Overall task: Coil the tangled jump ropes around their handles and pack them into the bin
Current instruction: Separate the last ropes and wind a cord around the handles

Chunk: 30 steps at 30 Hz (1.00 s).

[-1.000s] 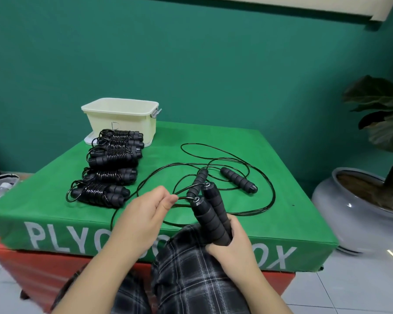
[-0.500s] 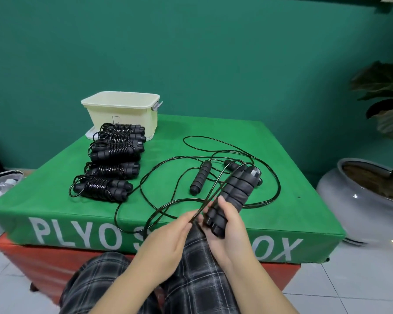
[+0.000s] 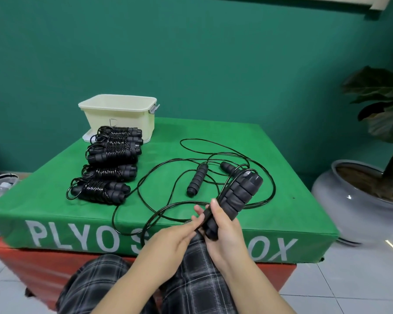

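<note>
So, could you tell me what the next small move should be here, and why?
Probably the left hand should draw its pinched cord across the paired handles in the right hand for a first wrap: no turns show on them, and most cord lies loose on the box.

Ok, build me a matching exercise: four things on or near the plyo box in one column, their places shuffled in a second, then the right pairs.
Things
1. cream bin
2. coiled jump ropes
3. paired handles
4. loose handle

Places
A. gripped in the right hand
B. lying alone mid-box among loose cord
C. far left corner of the box
D. in a row in front of the bin

Pairs: 1-C, 2-D, 3-A, 4-B
</note>
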### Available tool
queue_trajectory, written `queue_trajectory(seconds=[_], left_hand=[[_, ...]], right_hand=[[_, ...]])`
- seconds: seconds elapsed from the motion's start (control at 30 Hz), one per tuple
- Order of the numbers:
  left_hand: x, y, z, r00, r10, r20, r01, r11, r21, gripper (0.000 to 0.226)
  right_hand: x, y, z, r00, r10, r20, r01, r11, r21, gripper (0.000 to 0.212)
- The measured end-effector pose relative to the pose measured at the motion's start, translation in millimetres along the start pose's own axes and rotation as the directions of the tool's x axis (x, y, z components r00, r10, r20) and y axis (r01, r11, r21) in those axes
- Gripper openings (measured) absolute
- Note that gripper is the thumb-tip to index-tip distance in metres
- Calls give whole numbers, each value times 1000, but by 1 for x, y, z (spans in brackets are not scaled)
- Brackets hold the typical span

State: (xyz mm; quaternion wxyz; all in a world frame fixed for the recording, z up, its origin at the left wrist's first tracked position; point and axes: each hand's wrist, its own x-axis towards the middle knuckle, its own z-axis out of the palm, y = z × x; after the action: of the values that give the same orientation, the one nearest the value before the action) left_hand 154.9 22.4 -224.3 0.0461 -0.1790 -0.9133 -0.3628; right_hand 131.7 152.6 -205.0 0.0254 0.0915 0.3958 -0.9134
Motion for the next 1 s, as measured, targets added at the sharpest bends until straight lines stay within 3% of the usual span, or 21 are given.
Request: queue_trajectory(seconds=[0.13,0.23,0.37,0.47,0.57,0.73,0.87,1.0], left_hand=[[-2,-4,-4,999,18,-32,-18,1000,5,48],[-1,-9,-18,999,-52,-13,53,991,120,21],[-4,-23,-45,989,-149,-19,150,973,178,24],[-4,-27,-53,990,-141,-9,141,981,131,13],[-1,-26,-46,994,-107,0,106,983,151,21],[12,-22,-38,990,-111,-89,125,978,170,22],[22,-8,-40,954,-218,-206,259,946,196,31],[30,3,-41,910,-349,-223,345,937,-57,41]], right_hand=[[0,3,2,997,-71,-37,66,990,-125,27],[2,4,2,988,-147,-52,128,956,-265,22],[5,-5,-17,956,-290,-49,230,842,-488,24],[2,-18,-35,938,-344,-35,258,763,-592,31],[3,-29,-45,934,-356,-13,263,713,-650,26],[7,-48,-52,929,-342,143,319,540,-779,28],[8,-62,-55,909,-304,285,391,385,-836,35],[8,-76,-55,809,-304,503,563,153,-812,48]])
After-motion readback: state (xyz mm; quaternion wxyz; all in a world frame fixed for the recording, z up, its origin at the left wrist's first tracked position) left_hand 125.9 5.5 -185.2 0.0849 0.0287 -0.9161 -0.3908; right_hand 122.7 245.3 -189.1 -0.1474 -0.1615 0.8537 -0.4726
